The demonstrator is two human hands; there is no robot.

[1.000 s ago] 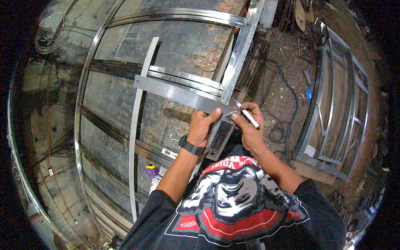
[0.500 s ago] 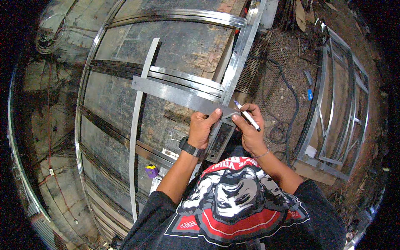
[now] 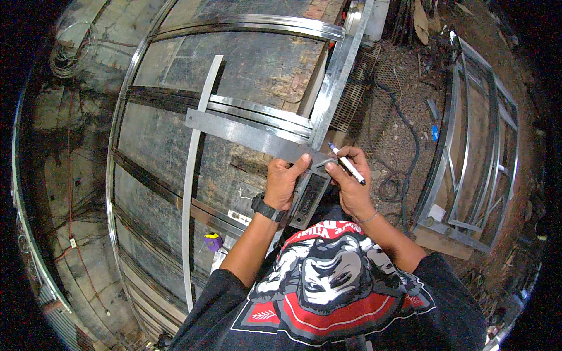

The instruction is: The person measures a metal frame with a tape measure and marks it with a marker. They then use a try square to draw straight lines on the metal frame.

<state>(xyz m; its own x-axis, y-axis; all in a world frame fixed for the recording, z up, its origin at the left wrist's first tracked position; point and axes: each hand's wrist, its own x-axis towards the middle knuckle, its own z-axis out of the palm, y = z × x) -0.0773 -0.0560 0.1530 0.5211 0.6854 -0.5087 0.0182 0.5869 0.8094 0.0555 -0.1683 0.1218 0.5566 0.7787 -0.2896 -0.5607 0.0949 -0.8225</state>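
A flat steel square (image 3: 246, 131) lies across the metal frame (image 3: 326, 99), its long blade reaching left over a long thin metal strip (image 3: 188, 199). Closed around the near right part of the square is my left hand (image 3: 282, 182), thumb pressed on top; a black watch sits on that wrist. My right hand (image 3: 354, 187) pinches a white marker pen (image 3: 349, 169) between its fingers, the purple tip pointing up and left. The right thumb rests against the square's corner. My right fingertips are close to the left thumb.
A purple and yellow tape measure (image 3: 213, 241) sits left of my left forearm. Another metal frame (image 3: 468, 152) lies at the right, past a dark cable (image 3: 413, 134) on the ground. A perforated metal panel (image 3: 355, 88) and coiled wire (image 3: 73, 50) are farther off.
Almost nothing differs. The marker in my right hand has shifted very slightly; both hands stay at the square's corner.
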